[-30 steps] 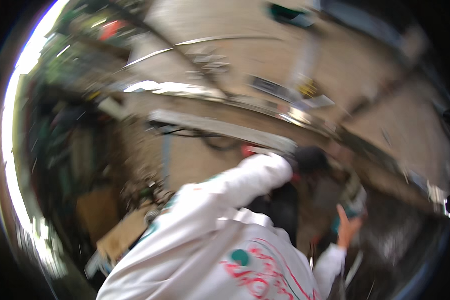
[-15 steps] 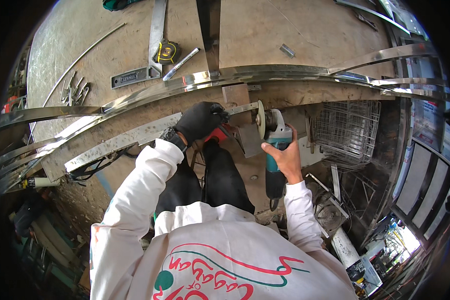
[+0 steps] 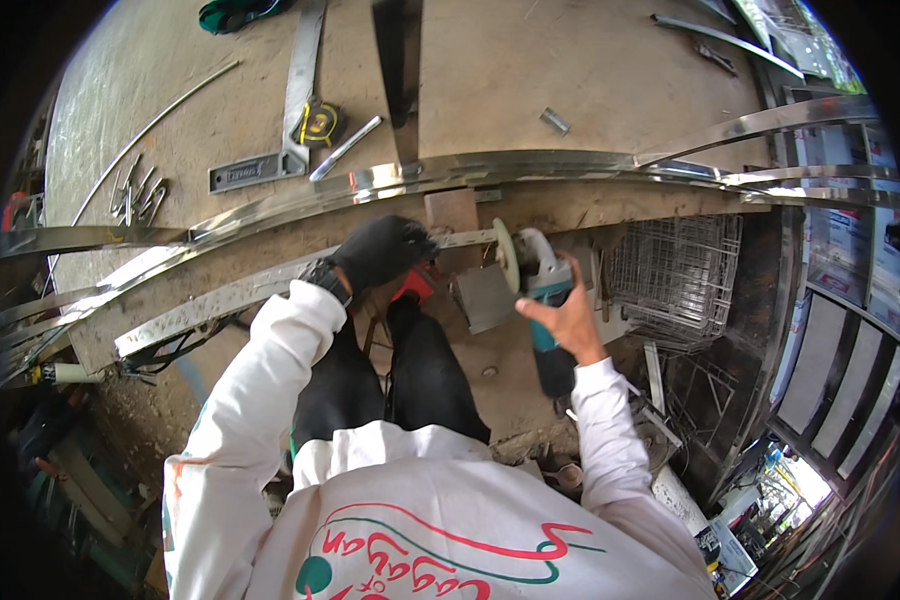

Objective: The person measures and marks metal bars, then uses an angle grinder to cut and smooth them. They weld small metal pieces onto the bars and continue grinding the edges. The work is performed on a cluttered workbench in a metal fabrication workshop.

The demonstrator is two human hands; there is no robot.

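My left hand (image 3: 380, 252), in a black glove, is closed on a narrow metal strip (image 3: 465, 239) that sticks out to the right. Bare, my right hand (image 3: 568, 318) wraps round the teal body of an angle grinder (image 3: 552, 368). Its pale disc (image 3: 507, 256) stands on edge at the strip's right end; whether they touch is hard to tell. Under the strip hangs a grey metal plate (image 3: 484, 298). Something red (image 3: 413, 286) shows just below my left hand, its kind unclear.
Long shiny metal strips (image 3: 450, 172) run along the near edge of the wooden table (image 3: 570, 60). On it lie a tape measure (image 3: 320, 122), a marker (image 3: 346, 148), a square (image 3: 250, 172) and small bent rods (image 3: 138, 195). Wire racks (image 3: 675, 280) stand at right.
The whole view has shifted, so the table sits slightly lower and further left. The grinder's rear end has swung a little to the right. Both hands keep their holds.
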